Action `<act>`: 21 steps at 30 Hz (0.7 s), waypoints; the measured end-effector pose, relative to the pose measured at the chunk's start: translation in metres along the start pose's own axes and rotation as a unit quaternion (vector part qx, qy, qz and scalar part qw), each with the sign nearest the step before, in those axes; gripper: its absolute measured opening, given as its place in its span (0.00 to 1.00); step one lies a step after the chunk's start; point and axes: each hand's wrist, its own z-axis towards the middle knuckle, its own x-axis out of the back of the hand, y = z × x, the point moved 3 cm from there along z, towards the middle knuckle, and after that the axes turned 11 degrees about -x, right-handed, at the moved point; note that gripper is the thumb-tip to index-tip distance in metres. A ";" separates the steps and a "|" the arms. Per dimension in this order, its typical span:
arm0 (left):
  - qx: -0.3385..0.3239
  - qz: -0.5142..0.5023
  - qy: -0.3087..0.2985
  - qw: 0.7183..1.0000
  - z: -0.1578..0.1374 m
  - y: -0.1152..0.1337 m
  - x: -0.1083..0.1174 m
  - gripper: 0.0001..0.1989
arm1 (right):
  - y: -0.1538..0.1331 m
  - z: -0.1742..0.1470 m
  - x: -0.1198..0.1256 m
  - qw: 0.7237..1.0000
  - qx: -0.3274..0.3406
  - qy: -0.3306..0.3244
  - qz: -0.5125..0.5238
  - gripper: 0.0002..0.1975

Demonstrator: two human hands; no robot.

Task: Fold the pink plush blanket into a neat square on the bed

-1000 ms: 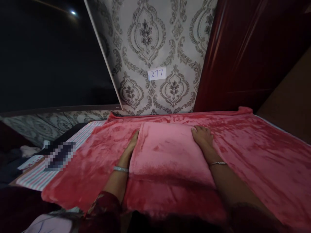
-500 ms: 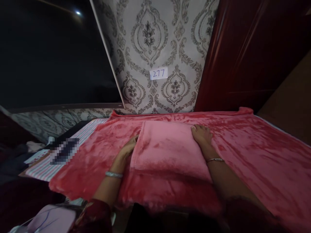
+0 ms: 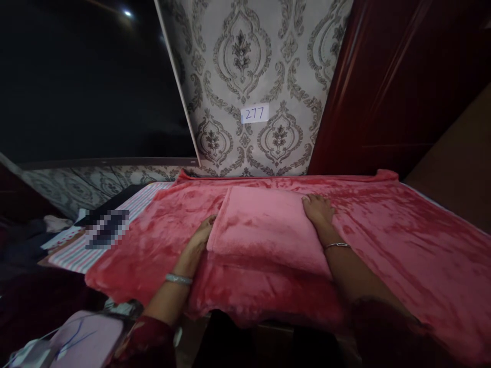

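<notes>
A pink fleece blanket (image 3: pixel 264 230) lies folded into a thick, roughly square bundle in the middle of a larger red plush cover (image 3: pixel 399 245). At the bundle's left edge is my left hand (image 3: pixel 201 235), its fingers bent in against the fold. My right hand (image 3: pixel 319 209) grips the far right corner, with the thumb on top and the fingers over the side; what lies beneath those fingers is hidden. Both hands touch the bundle from opposite sides.
Behind the covered surface stands a patterned wall with a paper label (image 3: pixel 254 113) reading 277. A large dark screen (image 3: pixel 92 87) is at left, a dark red panel (image 3: pixel 368 92) at right. Striped cloth (image 3: pixel 74 255) and a lilac pad (image 3: pixel 86 337) lie at left.
The view has shifted slightly, so the surroundings sit a little differently. Both hands stay at the sides of the folded blanket, which keeps its shape.
</notes>
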 end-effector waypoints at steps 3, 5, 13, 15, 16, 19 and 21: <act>0.004 0.017 -0.012 1.000 -0.011 0.006 0.000 0.24 | -0.001 -0.002 0.001 1.000 0.000 -0.002 -0.002 0.29; -0.011 0.028 -0.041 0.999 -0.019 0.012 -0.002 0.27 | -0.001 -0.003 0.002 1.000 0.001 -0.003 -0.006 0.29; -0.015 0.130 -0.040 0.991 -0.034 0.011 0.004 0.27 | -0.005 -0.006 0.023 0.995 0.013 -0.075 -0.066 0.30; 0.005 0.129 -0.059 0.990 -0.038 0.009 0.003 0.24 | 0.000 -0.018 0.029 0.992 0.054 -0.072 -0.091 0.29; 0.016 0.121 -0.073 0.990 -0.040 0.008 0.002 0.23 | 0.005 -0.025 0.031 0.989 0.080 -0.069 -0.103 0.29; 0.044 0.072 -0.092 0.992 -0.047 0.007 -0.001 0.21 | 0.025 -0.051 0.028 0.979 0.146 -0.065 -0.126 0.28; 0.054 0.031 -0.080 0.995 -0.051 0.006 -0.001 0.21 | 0.040 -0.065 0.022 0.976 0.166 -0.054 -0.127 0.28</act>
